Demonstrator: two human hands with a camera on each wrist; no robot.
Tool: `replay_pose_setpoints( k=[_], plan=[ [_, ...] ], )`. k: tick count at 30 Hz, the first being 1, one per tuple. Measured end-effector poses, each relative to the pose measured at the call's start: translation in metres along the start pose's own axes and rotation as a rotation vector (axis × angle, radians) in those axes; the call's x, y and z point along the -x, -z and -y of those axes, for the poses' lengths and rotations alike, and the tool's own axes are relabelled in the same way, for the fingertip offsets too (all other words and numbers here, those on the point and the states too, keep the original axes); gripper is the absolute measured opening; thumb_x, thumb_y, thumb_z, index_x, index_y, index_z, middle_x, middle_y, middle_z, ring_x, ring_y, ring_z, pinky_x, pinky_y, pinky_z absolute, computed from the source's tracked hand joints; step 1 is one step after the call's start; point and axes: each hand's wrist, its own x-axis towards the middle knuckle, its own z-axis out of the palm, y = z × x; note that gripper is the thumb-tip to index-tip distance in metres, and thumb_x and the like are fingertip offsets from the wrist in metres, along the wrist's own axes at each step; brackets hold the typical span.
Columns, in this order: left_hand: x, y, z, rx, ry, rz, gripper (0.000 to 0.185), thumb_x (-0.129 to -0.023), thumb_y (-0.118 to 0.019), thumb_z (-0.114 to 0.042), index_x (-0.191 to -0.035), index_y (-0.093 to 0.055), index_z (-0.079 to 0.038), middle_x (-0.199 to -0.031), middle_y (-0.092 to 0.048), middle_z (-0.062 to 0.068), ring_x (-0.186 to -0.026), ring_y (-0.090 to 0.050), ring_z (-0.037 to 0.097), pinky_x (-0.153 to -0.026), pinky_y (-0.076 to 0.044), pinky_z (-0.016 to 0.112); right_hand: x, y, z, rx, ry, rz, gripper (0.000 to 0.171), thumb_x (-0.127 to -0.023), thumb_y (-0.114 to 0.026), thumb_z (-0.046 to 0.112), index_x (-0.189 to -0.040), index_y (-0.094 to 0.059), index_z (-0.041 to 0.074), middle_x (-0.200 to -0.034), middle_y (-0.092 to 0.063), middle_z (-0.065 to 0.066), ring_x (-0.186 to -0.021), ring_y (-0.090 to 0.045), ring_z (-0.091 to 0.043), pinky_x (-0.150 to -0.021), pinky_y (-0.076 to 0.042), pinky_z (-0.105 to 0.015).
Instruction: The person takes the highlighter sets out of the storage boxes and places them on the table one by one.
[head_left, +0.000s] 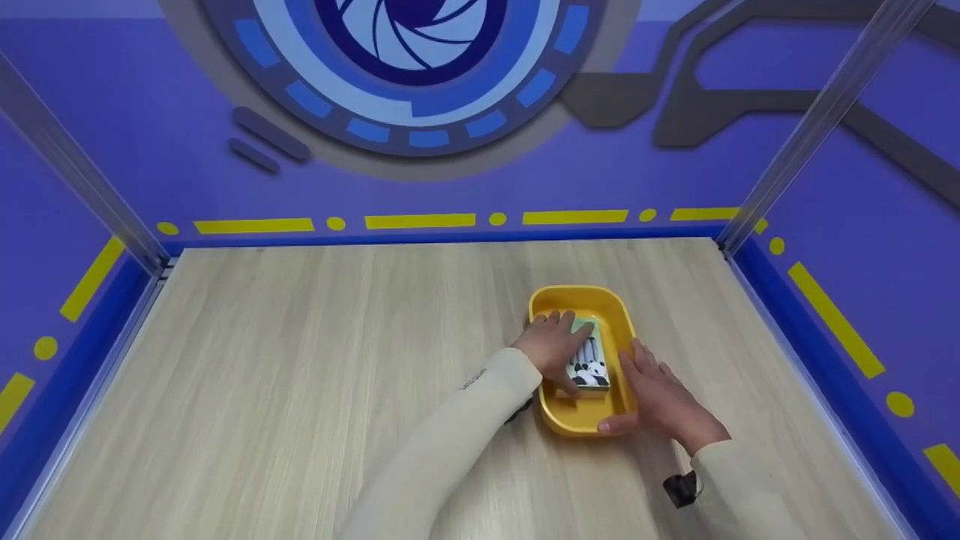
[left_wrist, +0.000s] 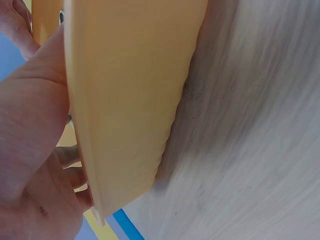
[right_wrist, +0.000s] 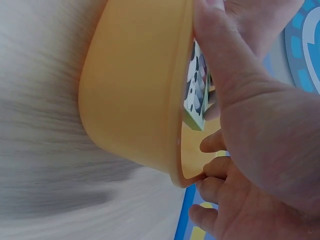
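Note:
A yellow plastic tub (head_left: 574, 424) with rounded corners stands on the wooden table. Inside it is a pale green box (head_left: 590, 379) printed with pandas and grey stick shapes. My left hand (head_left: 551, 345) reaches over the tub's left rim and grips the box across its width, with the thumb at its near end. My right hand (head_left: 664, 397) holds the tub's right rim, thumb at the near right corner and fingers farther along. In the right wrist view, the box (right_wrist: 196, 90) shows just above the rim. The tub wall (left_wrist: 130, 100) hides the box in the left wrist view.
The light wooden table (head_left: 300, 375) spreads out mostly to the left of the tub. Blue and purple panels (head_left: 420, 195) with yellow marks enclose its back and sides, and metal posts (head_left: 795, 142) stand at the back corners.

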Motion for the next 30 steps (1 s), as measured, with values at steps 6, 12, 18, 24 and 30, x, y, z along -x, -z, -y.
replay_pose_setpoints(
  k=[6,12,18,24,30],
  plan=[
    [-0.0006,0.0003,-0.0007,-0.024,-0.004,-0.017,0.103,-0.071,-0.074,-0.063,-0.154,-0.020,-0.032,-0.160,-0.025,0.003,-0.145,-0.029,0.023,-0.123,-0.020,0.039,-0.0014,-0.0003,0.0003,-0.010,0.006,-0.002,0.134,-0.060,-0.078,0.066,-0.152,-0.012,-0.006,-0.159,0.004,-0.029,-0.146,-0.005,-0.048,-0.119,-0.005,-0.061],
    [-0.0026,0.0017,-0.0008,-0.068,-0.008,-0.019,0.104,-0.071,-0.073,-0.066,-0.154,-0.020,-0.033,-0.159,-0.027,0.001,-0.143,-0.032,0.022,-0.123,-0.021,0.037,-0.0016,-0.0009,0.0007,0.004,0.009,-0.004,0.128,-0.064,-0.081,0.059,-0.152,-0.013,-0.006,-0.159,0.003,-0.030,-0.146,-0.007,-0.047,-0.119,-0.007,-0.060],
    [-0.0017,0.0034,-0.0008,-0.085,-0.002,-0.022,0.104,-0.070,-0.072,-0.067,-0.154,-0.021,-0.031,-0.155,-0.031,0.001,-0.139,-0.034,0.020,-0.122,-0.023,0.037,-0.0010,-0.0010,0.0010,0.010,0.003,-0.003,0.127,-0.065,-0.081,0.057,-0.152,-0.013,-0.006,-0.159,0.003,-0.030,-0.146,-0.008,-0.047,-0.119,-0.007,-0.060],
    [0.0013,0.0046,-0.0010,-0.072,0.000,-0.033,0.103,-0.071,-0.073,-0.066,-0.154,-0.022,-0.031,-0.154,-0.032,0.001,-0.139,-0.035,0.020,-0.122,-0.023,0.036,-0.0002,0.0004,0.0021,0.006,-0.008,0.003,0.128,-0.064,-0.080,0.059,-0.152,-0.013,-0.005,-0.159,0.004,-0.029,-0.146,-0.006,-0.047,-0.119,-0.006,-0.060],
    [0.0030,0.0068,-0.0009,-0.053,-0.002,-0.028,0.104,-0.071,-0.073,-0.066,-0.154,-0.021,-0.031,-0.156,-0.030,0.000,-0.140,-0.033,0.020,-0.122,-0.021,0.036,0.0009,0.0008,0.0009,-0.005,-0.023,0.013,0.127,-0.065,-0.081,0.058,-0.153,-0.012,-0.003,-0.160,0.005,-0.027,-0.147,-0.004,-0.046,-0.119,-0.005,-0.060]
  ],
)
